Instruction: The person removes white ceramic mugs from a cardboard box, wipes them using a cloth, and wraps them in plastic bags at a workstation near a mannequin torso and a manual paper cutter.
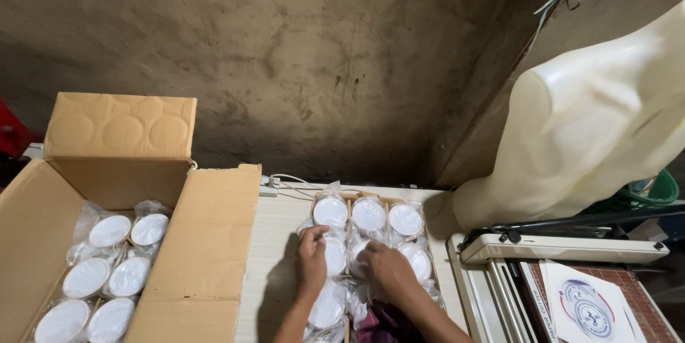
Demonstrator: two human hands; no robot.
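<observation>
Rough, stained concrete wall [307,57] rose behind a pale wooden table [275,243]. On the table sat a shallow tray [349,200] packed with round white discs in clear plastic wrap [369,214], three across its far row. The left hand [312,261] lay on the tray's left column, fingers curled down onto a wrapped disc, though whether they gripped it could not be told. The right hand [385,268] rested just beside it over the middle column, fingers bent and closed on the wrapping of another disc. To the left stood an open cardboard box [207,257] holding more wrapped discs [107,271] in pairs. At right leaned a cream mannequin torso [592,122] above a heat press [564,246], a printed sheet [589,307] lying on its bed
</observation>
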